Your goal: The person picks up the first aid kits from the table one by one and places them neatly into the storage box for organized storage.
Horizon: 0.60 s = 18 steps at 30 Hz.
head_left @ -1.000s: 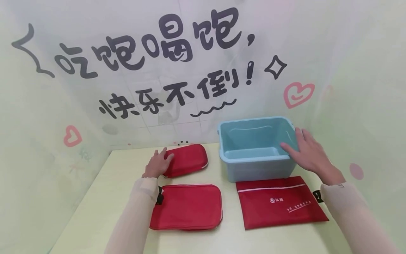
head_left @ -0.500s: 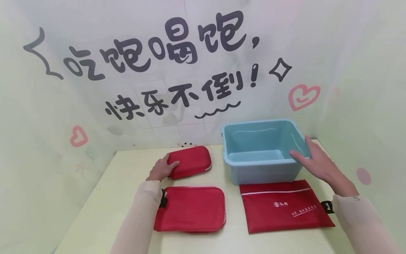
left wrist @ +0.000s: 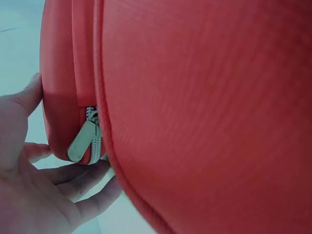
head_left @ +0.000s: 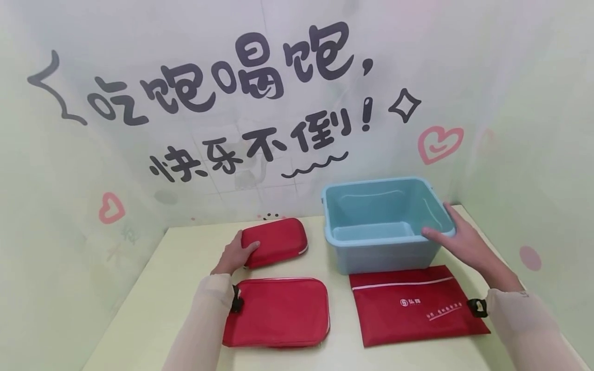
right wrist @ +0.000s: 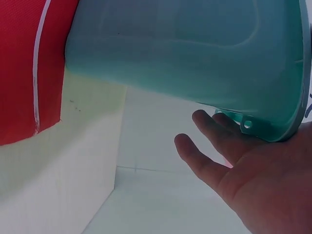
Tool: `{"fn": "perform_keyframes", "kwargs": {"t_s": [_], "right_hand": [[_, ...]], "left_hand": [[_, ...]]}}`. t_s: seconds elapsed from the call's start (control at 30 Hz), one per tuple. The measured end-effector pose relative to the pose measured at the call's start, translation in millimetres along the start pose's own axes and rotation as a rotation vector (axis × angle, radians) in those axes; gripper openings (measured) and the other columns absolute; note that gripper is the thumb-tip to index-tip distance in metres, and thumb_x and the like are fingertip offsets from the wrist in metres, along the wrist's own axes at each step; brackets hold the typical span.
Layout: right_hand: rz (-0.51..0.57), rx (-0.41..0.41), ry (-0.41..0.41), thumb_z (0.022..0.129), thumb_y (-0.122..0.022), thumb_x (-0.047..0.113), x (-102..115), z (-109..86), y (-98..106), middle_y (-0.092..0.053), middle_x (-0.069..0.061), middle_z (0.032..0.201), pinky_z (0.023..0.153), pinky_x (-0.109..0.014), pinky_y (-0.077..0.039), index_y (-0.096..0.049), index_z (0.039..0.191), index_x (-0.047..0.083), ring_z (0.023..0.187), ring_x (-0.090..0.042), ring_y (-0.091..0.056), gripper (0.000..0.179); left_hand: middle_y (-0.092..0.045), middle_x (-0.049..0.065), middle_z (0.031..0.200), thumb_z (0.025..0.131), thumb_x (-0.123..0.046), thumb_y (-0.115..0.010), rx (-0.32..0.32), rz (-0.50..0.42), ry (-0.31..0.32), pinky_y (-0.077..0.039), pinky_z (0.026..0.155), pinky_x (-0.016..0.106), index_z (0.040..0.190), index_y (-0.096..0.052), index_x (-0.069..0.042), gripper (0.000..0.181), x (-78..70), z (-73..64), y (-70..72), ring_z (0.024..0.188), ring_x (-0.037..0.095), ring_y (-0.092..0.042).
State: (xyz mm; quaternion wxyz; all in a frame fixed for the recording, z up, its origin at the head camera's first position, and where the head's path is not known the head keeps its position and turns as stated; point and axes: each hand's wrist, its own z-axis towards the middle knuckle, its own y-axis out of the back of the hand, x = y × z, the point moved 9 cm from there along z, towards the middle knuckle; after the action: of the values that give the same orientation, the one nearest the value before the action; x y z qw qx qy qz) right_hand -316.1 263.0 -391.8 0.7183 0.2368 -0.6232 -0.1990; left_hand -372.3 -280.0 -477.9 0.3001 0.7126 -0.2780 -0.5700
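Note:
My left hand (head_left: 234, 255) holds the left end of a small red zip case (head_left: 278, 242), thumb on its top and fingers round the end. In the left wrist view its silver zip pull (left wrist: 83, 140) hangs near those fingers (left wrist: 83, 183). A larger red zip case (head_left: 278, 312) lies just in front, under the left wrist. On the right, my right hand (head_left: 464, 245) grips the right rim of a light blue plastic bin (head_left: 385, 257), thumb over the edge. Its fingers (right wrist: 209, 163) spread along the outer wall below the rim.
A flat red zip pouch (head_left: 413, 309) with white print lies before the bin, near my right wrist. Everything stands on a pale yellow table (head_left: 153, 288). A patterned wall (head_left: 241, 170) with black lettering rises behind, and side walls close in left and right.
My left fingers have closed round the end of the small case, from lying over it. My right hand has settled onto the bin's rim. The head view has shifted slightly.

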Motion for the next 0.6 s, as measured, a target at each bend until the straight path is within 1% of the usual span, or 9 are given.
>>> {"fn": "perform_keyframes", "kwargs": {"t_s": [0.13,0.3,0.47,0.6], "right_hand": [[0.034,-0.011,0.015,0.088,-0.071,0.047,-0.9,-0.3,-1.6,-0.032,-0.028,0.150,0.089,-0.065,-0.050,-0.004,0.161,0.018,0.126,-0.054,-0.042,0.103],[0.042,-0.009,0.010,0.088,-0.072,0.048,-0.8,-0.2,-2.2,-0.033,-0.027,0.150,0.089,-0.064,-0.050,-0.004,0.161,0.019,0.126,-0.053,-0.042,0.104],[0.045,-0.013,0.007,0.088,-0.071,0.048,-1.0,-1.1,-0.9,-0.032,-0.027,0.150,0.089,-0.064,-0.050,-0.004,0.161,0.018,0.126,-0.053,-0.042,0.104],[0.050,-0.020,-0.004,0.088,-0.071,0.048,-1.9,-0.9,-1.1,-0.031,-0.028,0.150,0.089,-0.064,-0.050,-0.003,0.161,0.017,0.127,-0.054,-0.041,0.105]], "left_hand": [[-0.043,0.028,0.142,0.098,-0.034,-0.061,-0.024,-0.032,0.007,-0.048,0.099,0.055,0.155,-0.018,-0.001,0.079,0.1,0.2,-1.0,0.121,0.043,-0.049],[-0.044,0.028,0.142,0.098,-0.033,-0.061,-0.041,-0.041,0.008,-0.050,0.098,0.054,0.155,-0.019,0.001,0.078,-2.1,0.6,-1.7,0.120,0.042,-0.049],[-0.043,0.029,0.143,0.097,-0.033,-0.063,-0.076,-0.030,-0.022,-0.048,0.100,0.054,0.156,-0.019,0.003,0.082,-13.7,0.7,2.3,0.121,0.043,-0.048],[-0.046,0.029,0.141,0.095,-0.034,-0.065,-0.126,-0.015,-0.044,-0.050,0.098,0.052,0.155,-0.023,0.003,0.082,-23.6,-1.1,10.5,0.119,0.042,-0.050]]}}
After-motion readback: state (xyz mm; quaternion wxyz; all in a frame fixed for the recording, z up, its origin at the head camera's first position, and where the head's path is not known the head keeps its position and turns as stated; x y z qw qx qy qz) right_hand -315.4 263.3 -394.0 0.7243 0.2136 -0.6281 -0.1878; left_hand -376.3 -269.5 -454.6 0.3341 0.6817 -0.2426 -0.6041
